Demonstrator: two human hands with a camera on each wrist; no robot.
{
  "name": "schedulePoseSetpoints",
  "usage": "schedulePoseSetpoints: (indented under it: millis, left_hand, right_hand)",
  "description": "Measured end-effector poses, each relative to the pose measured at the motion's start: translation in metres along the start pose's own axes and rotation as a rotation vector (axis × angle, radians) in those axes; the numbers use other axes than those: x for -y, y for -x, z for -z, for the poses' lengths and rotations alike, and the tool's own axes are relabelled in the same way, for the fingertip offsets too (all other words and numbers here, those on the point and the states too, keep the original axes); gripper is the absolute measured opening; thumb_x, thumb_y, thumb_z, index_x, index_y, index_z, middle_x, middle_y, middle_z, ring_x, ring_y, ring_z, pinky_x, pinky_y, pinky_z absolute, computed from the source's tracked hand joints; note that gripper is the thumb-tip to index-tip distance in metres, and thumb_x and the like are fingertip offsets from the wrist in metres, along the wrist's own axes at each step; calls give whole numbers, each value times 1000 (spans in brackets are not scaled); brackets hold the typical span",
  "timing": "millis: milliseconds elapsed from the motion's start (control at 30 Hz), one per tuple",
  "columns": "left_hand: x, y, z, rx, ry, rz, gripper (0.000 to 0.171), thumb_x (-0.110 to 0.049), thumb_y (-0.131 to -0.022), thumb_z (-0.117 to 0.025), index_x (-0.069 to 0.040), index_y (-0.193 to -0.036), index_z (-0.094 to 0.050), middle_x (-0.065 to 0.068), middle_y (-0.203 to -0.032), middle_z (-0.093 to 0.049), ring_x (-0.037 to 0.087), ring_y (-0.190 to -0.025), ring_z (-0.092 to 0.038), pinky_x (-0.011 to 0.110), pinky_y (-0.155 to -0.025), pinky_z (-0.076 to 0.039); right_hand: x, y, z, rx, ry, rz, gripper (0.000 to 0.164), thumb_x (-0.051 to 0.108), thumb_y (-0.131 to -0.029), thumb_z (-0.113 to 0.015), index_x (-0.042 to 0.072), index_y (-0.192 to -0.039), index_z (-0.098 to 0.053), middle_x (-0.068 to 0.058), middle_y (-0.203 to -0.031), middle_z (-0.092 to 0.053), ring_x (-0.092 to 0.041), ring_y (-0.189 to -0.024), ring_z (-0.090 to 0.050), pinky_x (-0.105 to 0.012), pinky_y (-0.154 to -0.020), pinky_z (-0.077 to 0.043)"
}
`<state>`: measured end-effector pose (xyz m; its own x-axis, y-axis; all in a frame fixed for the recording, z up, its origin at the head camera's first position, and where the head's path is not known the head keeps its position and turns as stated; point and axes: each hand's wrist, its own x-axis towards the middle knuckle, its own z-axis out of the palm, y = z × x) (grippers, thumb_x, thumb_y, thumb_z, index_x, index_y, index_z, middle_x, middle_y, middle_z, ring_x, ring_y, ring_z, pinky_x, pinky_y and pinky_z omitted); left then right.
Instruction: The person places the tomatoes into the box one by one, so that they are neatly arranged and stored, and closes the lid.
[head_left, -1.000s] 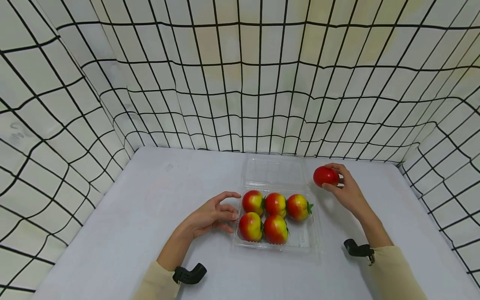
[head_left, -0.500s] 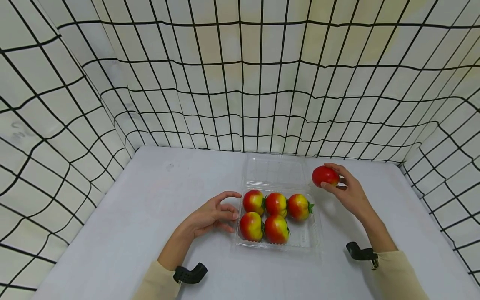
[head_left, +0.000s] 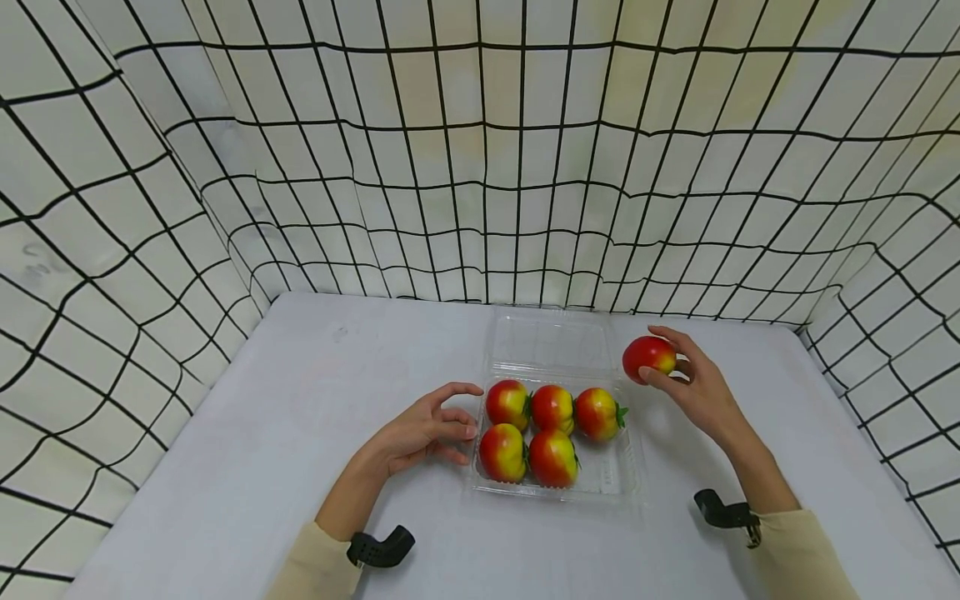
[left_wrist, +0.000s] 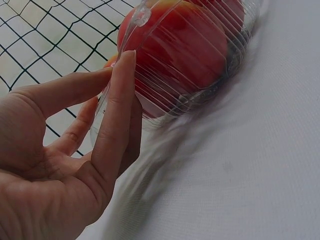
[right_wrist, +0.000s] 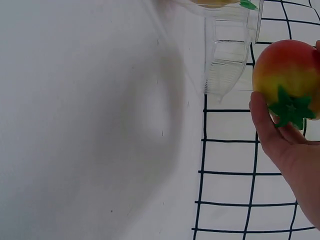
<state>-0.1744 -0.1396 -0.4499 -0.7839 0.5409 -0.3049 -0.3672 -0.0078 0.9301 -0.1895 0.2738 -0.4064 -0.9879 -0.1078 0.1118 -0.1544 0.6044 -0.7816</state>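
Observation:
In the head view my right hand (head_left: pixel 693 383) holds a red-and-yellow tomato (head_left: pixel 648 357) above the table, just right of the box. The right wrist view shows its green star-shaped calyx (right_wrist: pixel 291 107) facing down past the fingertips. A clear plastic clamshell box (head_left: pixel 603 477) lies mid-table with several similar tomatoes (head_left: pixel 552 458) in two rows; the front right spot of the tray is bare. At the box's left side is my left hand (head_left: pixel 420 429). In the left wrist view its thumb and fingers pinch the rim (left_wrist: pixel 131 37); some fingers are partly hidden.
The clear lid (head_left: pixel 551 340) lies folded back behind the tray. A white cloth (head_left: pixel 360 358) covers the table. Black netting (head_left: pixel 517 190) over pale walls encloses the back and both sides. Each wrist wears a black camera mount (head_left: pixel 381 547).
My right hand has shifted very slightly toward me, and the tomato has turned in its fingers, so more yellow shows. The left hand and the box stay put.

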Motion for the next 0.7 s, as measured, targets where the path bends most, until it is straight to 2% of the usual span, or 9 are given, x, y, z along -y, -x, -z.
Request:
schedulePoseSetpoints:
  millis: [133, 233, 400, 700]
  left_hand:
    - [0, 0, 0, 4, 3, -1, 64, -8, -96, -73, -16, -151, -42, 0, -91, -67, 16, -83, -66, 34, -73, -66]
    - [0, 0, 0, 4, 3, 0, 64, -8, -96, -72, -16, -151, -41, 0, -91, -67, 16, -83, -66, 34, -73, -66]
    - [-1, 1, 0, -2, 4, 0, 62, -6, -97, -70, -16, -151, -41, 0, -90, -67, 16, -82, -66, 33, -73, -66]
    - [0, 1, 0, 5, 4, -9, 62, -7, -97, -70, -15, -151, -41, -1, -92, -66, 16, -82, -66, 33, -73, -66]
  right_hand:
    - [2, 2, 0, -4, 11, 5, 70, 27, -99, -71, 19, -159, -36, -26, -154, -47, -46, -130, -56, -55, -98, -60]
    - [4, 3, 0, -6, 13, 6, 69, 28, -99, -71, 20, -159, -36, -25, -153, -48, -44, -130, -57, -54, -98, -60]
    - [8, 6, 0, -2, 11, 13, 69, 33, -100, -69, 23, -160, -37, -24, -155, -47, -45, -130, -57, -57, -99, -59]
    - [13, 13, -1, 23, -16, 2, 70, 33, -100, -70, 22, -161, -37, -22, -156, -44, -54, -135, -53, -63, -101, -56]
